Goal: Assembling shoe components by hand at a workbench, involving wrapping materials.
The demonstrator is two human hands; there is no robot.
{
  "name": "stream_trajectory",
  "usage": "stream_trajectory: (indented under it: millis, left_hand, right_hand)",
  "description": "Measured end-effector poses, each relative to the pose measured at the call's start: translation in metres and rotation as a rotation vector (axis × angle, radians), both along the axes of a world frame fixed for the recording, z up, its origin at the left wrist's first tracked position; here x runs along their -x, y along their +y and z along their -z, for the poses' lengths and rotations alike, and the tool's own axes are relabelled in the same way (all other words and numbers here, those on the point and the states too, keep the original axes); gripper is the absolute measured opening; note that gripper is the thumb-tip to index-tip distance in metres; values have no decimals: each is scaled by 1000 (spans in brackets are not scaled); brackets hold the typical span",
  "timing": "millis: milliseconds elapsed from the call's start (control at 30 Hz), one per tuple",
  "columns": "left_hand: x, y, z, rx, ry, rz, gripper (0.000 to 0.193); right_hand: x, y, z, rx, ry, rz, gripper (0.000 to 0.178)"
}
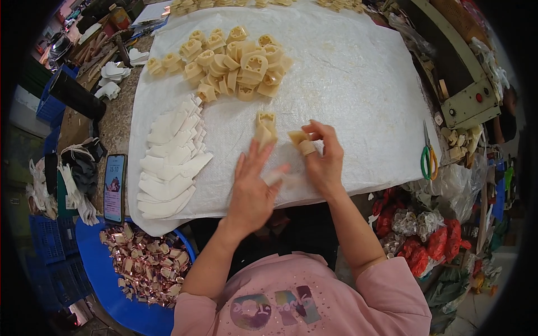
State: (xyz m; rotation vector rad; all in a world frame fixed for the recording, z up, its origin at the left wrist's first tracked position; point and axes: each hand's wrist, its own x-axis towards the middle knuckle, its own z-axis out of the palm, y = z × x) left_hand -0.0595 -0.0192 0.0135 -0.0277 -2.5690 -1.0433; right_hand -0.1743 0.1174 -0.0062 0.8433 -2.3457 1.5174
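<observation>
My left hand (pixel 251 193) lies with its fingers stretched out, and the fingertips touch the lower end of a beige moulded piece (pixel 266 120) on the white sheet. Its thumb side is blurred by motion. To the right of it, my right hand (pixel 325 162) pinches another beige piece (pixel 298 136) between thumb and fingers, just above the sheet. A tan band (pixel 306 147) shows around a digit of that hand. A heap of similar beige pieces (pixel 224 70) lies beyond both hands. White curved flat pieces (pixel 171 162) overlap in a stack at the left.
A white sheet (pixel 347 78) covers the table. Scissors (pixel 428 157) lie at its right edge, below a grey machine (pixel 471 103). On the left stand a phone (pixel 115 187) and a black cylinder (pixel 75 95). A blue tub (pixel 101 280) holds shiny pinkish parts (pixel 148 266).
</observation>
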Motion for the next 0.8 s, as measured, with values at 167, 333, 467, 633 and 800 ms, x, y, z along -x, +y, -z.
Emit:
stream_trajectory:
  millis: [167, 333, 467, 633, 800]
  left_hand:
    - [10, -13, 12, -677, 26, -57, 34]
    - [-13, -18, 10, -937, 43, -176, 36]
    - [-33, -17, 7, -1421, 58, -157, 34]
    - [-51, -1, -1, -1452, 53, -210, 34]
    - [-56, 16, -11, -1488, 91, -193, 32]
  right_hand:
    - [4, 18, 4, -125, -39, -34, 48]
    - [-5, 17, -7, -331, 138, 14, 44]
    - [-4, 28, -6, -343, 129, 18, 38]
    - [-54, 16, -45, 224, -285, -260, 31]
    - [-81, -8, -42, 282, -29, -434, 39]
